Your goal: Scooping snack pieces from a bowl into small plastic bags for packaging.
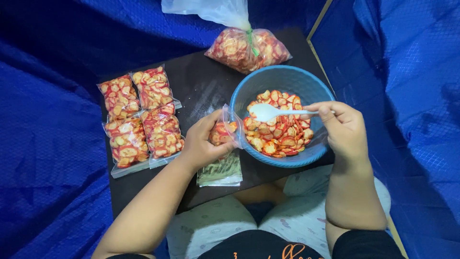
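Nearest, just left of the blue bowl [306, 81], the left hand [203, 141] is closed around an open small bag [225, 132], hiding its lower half. The right hand [342, 127] grips a white spoon [268, 111] above the bowl's chips. Beyond, a tied big bag [247, 48] runs out of frame.

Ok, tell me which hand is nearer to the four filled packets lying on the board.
Left. The left hand holds a small bag just right of the four filled packets; the right hand is beyond the blue bowl, holding a white spoon.
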